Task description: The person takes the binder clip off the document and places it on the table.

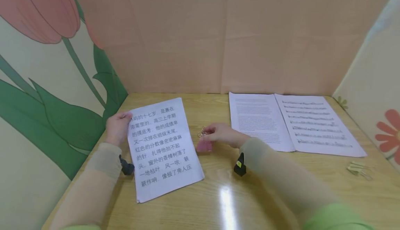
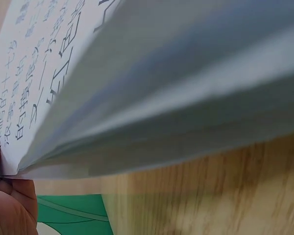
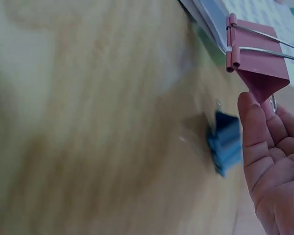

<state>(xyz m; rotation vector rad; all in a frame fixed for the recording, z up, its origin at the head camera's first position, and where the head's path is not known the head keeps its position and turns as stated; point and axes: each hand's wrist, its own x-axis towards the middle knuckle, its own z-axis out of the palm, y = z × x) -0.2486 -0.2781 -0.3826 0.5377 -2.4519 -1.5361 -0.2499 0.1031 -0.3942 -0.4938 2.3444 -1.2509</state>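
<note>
My left hand (image 1: 117,128) pinches the upper left edge of a stack of printed sheets (image 1: 162,146), thumb on the front. In the left wrist view the sheets (image 2: 137,98) bulge apart above the wooden table. My right hand (image 1: 225,135) holds a pink binder clip (image 1: 204,145) just right of the stack. The right wrist view shows that pink clip (image 3: 262,49) at the fingertips, its wire handles laid along one side. Below it on the table lies a blue binder clip (image 3: 226,142), blurred, which I cannot make out in the head view.
At the back right lie a text sheet (image 1: 256,122) and a sheet of music notation (image 1: 315,122), side by side. A yellowish binder clip (image 1: 357,170) rests near the right side of the table (image 1: 187,209). Walls rise at the back and both sides.
</note>
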